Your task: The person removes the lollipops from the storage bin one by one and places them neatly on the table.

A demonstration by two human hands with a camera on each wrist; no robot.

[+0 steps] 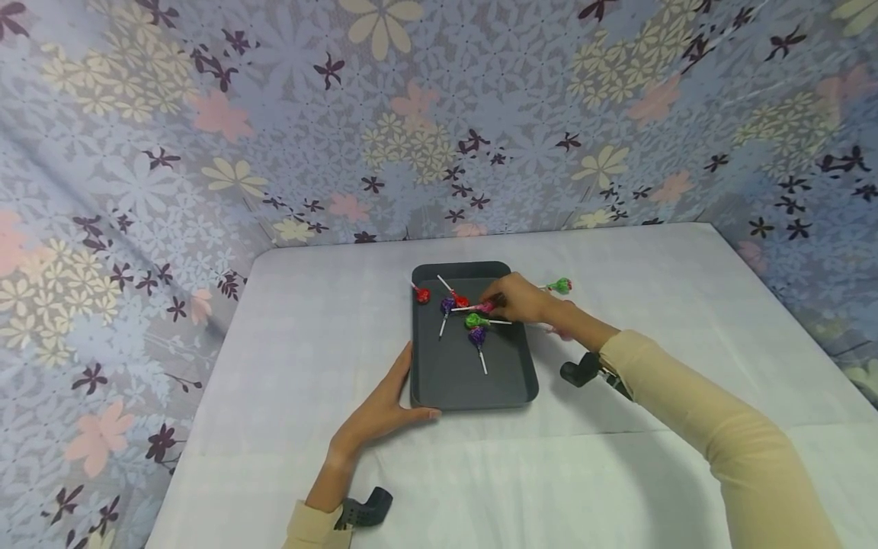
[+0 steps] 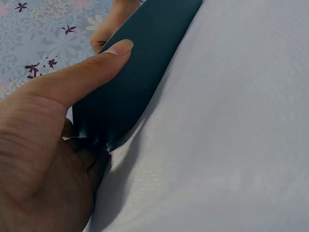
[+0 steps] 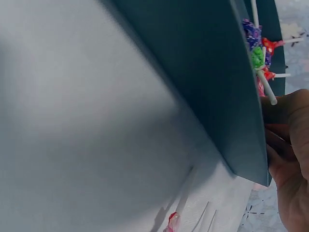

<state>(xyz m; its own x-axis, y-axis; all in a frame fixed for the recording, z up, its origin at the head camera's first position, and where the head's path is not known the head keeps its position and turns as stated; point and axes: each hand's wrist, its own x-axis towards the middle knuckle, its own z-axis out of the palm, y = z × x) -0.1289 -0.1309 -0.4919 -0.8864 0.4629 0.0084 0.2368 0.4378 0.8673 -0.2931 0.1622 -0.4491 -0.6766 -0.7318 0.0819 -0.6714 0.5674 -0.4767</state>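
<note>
A dark grey tray (image 1: 466, 389) lies on the white-covered table. My left hand (image 1: 377, 415) rests around its near left corner, the thumb along the near wall and the fingers along the left wall; the left wrist view shows the thumb flat on the wall. Over the tray's far right side, my right hand (image 1: 517, 299) pinches a pink lollipop (image 1: 485, 307), its white stick pointing left. Lollipops in the tray include two red ones (image 1: 423, 295), two purple ones (image 1: 477, 335) and a green lollipop (image 1: 473, 321). My right fingertips are partly hidden in the right wrist view.
To the right of the tray lies another green lollipop (image 1: 562, 286). A pink lollipop (image 3: 173, 222) lies outside the wall, partly covered by my right wrist in the head view. Floral fabric (image 1: 439, 152) hangs behind the table.
</note>
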